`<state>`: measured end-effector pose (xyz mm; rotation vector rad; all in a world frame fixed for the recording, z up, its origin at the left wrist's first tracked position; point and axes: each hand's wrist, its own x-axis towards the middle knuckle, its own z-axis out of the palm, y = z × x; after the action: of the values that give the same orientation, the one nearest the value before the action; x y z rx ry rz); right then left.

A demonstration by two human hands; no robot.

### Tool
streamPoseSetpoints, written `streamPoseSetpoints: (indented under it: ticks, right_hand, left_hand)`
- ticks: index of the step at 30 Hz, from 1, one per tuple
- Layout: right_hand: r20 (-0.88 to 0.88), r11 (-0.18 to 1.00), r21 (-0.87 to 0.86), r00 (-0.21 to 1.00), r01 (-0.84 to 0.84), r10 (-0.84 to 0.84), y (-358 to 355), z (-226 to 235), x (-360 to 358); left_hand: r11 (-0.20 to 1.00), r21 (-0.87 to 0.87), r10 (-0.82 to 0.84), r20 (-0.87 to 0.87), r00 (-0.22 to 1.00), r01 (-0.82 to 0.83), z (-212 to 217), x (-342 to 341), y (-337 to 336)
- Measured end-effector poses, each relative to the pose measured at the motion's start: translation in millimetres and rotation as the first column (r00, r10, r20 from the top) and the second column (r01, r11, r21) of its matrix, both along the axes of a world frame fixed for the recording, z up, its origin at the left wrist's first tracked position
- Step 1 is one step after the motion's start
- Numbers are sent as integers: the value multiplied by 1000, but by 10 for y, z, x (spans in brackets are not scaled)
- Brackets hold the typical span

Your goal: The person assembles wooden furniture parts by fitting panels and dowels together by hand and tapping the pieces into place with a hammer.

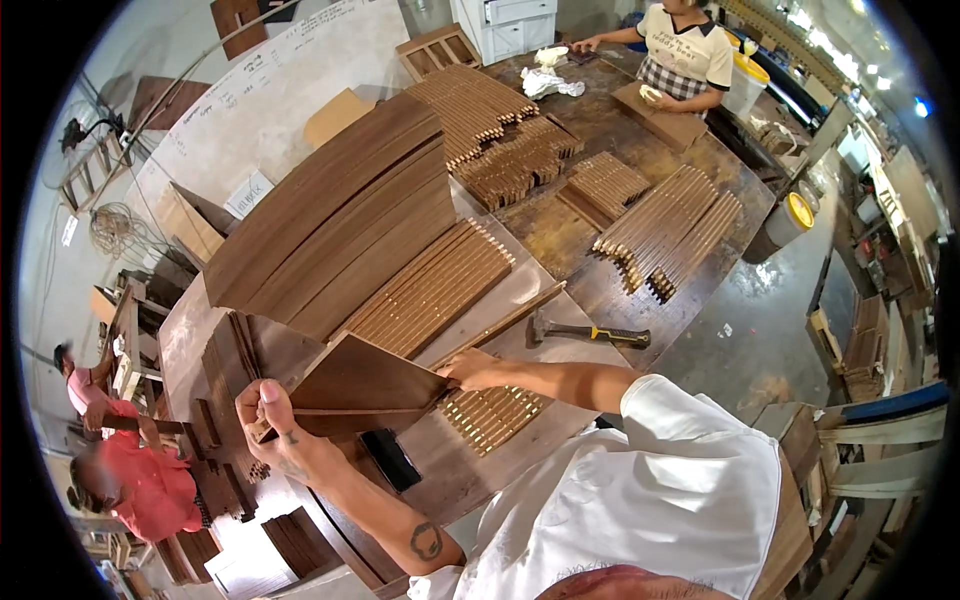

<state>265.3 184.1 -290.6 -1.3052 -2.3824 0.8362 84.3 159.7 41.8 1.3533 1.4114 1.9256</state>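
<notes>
A dark brown wooden board (362,382) is tilted up off the workbench, held between both hands. My left hand (268,412) grips its near left edge with the thumb up. My right hand (470,368) holds the right corner of the same board. Under and beside the board lie rows of slim wooden slats with pale dowel ends (430,290) and more of them (492,414) just below my right hand. A long thin wooden strip (500,325) runs diagonally past my right hand.
A hammer with a black and yellow handle (585,332) lies on the bench to the right. Stacked dark boards (340,210) and more slat bundles (665,230) cover the bench. A person in a cream shirt (685,50) works at the far end. Two people in red (140,480) are at the left.
</notes>
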Motion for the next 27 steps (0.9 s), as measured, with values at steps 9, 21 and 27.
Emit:
streamPoseSetpoints:
  ticks: [9,21,27]
  right_hand:
    - [38,983,-166,997,71,-66,-118,182,-56]
    - [209,993,-115,978,40,-15,275,140,349]
    - [250,993,-115,966,-40,68,318,34,298]
  left_hand:
    - [1000,-11,-15,14,1000,15,-52,-82,-17]
    - [990,-67,-119,89,989,125,-20,-150,-88]
    - [939,-18,-340,123,932,344,-65,-225,-122]
